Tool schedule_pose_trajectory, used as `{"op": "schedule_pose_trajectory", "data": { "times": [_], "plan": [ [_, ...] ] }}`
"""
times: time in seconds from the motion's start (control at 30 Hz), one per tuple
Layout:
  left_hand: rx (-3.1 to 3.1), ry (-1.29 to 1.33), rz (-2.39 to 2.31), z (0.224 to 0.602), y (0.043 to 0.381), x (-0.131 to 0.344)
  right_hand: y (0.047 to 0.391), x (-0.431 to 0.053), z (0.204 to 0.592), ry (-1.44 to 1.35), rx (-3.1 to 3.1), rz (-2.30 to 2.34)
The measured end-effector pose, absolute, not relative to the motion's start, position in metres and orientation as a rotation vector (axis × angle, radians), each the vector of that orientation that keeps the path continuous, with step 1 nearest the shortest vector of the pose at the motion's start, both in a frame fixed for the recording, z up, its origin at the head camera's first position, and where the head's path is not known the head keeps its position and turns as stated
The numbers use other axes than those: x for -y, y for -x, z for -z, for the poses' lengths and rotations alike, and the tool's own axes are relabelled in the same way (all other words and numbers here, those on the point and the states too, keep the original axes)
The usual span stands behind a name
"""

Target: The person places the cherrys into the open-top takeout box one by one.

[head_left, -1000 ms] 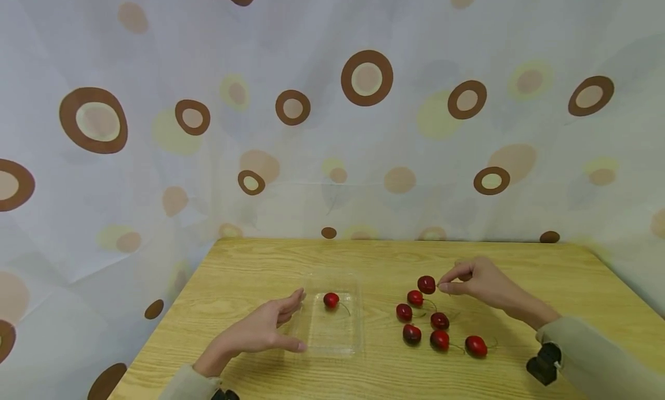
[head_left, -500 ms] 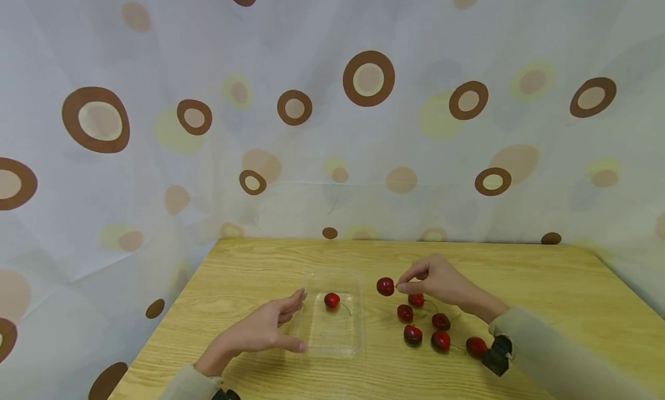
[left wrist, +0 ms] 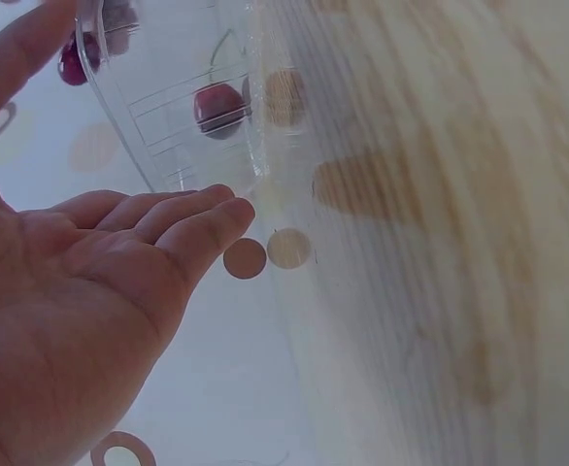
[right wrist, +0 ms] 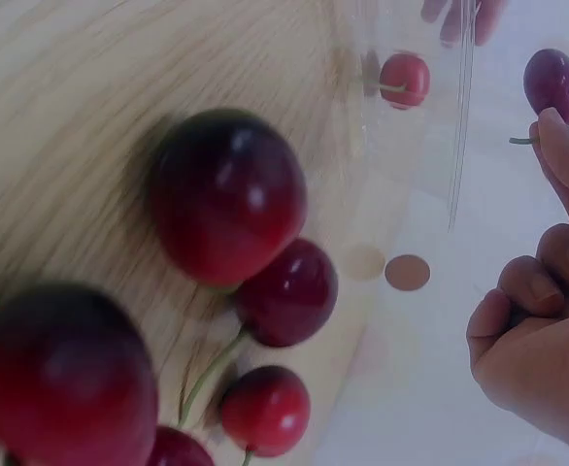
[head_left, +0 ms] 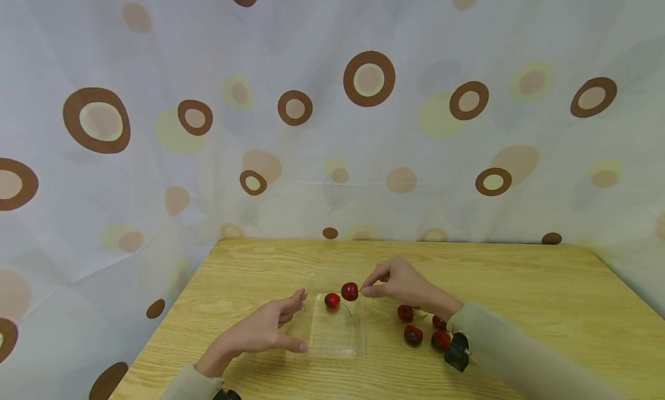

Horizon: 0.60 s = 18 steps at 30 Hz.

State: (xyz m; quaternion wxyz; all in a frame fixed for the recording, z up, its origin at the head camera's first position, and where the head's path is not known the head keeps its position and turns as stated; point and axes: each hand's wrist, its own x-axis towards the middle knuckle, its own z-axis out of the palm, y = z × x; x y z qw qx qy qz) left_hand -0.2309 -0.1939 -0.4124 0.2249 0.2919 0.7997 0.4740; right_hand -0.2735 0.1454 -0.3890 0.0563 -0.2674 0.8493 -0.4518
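Observation:
In the head view, my right hand (head_left: 404, 283) pinches a dark red cherry (head_left: 350, 291) by its stem, thumb against fingertips. The cherry hangs over the right side of a clear plastic box (head_left: 335, 337). Inside the box lies one brighter red cherry (head_left: 332, 301) with a thin stem. My left hand (head_left: 260, 329) stays at the box's left side, thumb and fingers spread apart; it holds nothing. The left wrist view shows its fingertips close to the box wall (left wrist: 192, 146); whether they touch is unclear. The right wrist view shows the held cherry (right wrist: 554, 85) above the box.
Several loose cherries lie on the wooden table (head_left: 249, 261) right of the box, such as a dark one (head_left: 413, 335) nearest it. My right forearm and its wrist camera (head_left: 457, 351) hide part of the group. A dotted curtain (head_left: 312, 146) hangs behind the table.
My right hand has carried the pinched cherry leftward from above the loose cherries to over the box. The left hand and the box have stayed in place.

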Motion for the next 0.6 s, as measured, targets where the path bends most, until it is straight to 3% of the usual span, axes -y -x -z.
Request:
{"op": "schedule_pose_trajectory", "data": {
  "times": [0.6],
  "plan": [
    [-2.228, -0.808, -1.299, 0.411, 0.230, 0.192, 0.279, -0.100, 0.396, 0.866, -2.642, 1.293]
  ]
}}
